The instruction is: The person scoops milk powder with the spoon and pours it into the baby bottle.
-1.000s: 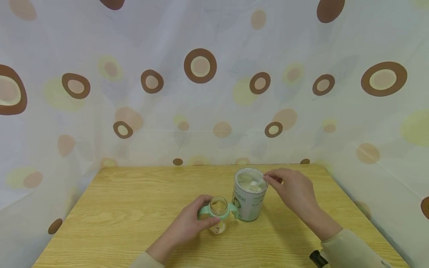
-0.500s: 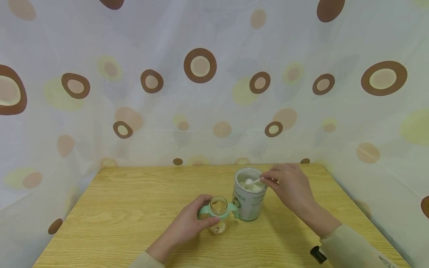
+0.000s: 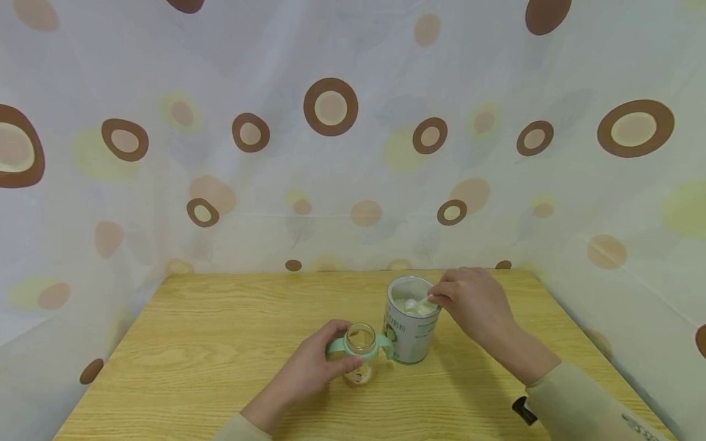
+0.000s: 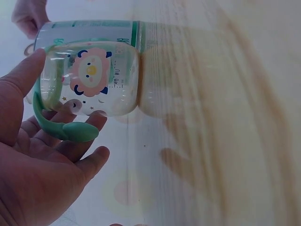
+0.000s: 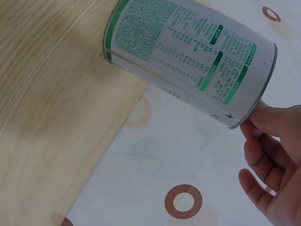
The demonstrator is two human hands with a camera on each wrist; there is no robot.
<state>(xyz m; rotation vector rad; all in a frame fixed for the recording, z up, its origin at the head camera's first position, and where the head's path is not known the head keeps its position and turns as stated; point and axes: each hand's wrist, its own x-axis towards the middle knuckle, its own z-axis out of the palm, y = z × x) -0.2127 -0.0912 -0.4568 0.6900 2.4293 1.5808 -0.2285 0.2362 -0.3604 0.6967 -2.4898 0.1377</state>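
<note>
Now the small white scoop (image 3: 412, 304) sits lower and more steeply tilted in the pale powder (image 3: 423, 310) than 0.5 s ago, so scooping looks to be under way, with the bowl dipping in. Around it stands the open white-and-green cylindrical can (image 3: 409, 337), upright. The right hand (image 3: 474, 303) pinches the scoop's handle just over the rim, thumb and forefinger brought together, the other fingers loosely bent.

Beside the can is the clear, amber-tinted baby bottle (image 4: 94, 75) with 2 mint-green handles, upright and uncapped; it has not moved. The left hand (image 3: 317, 361) holds it steady, fingers partly curled, thumb across the near side. Both vessels rest on the wood-grain worktop (image 3: 231, 331), before the spotted pale sheet (image 3: 331, 196).
</note>
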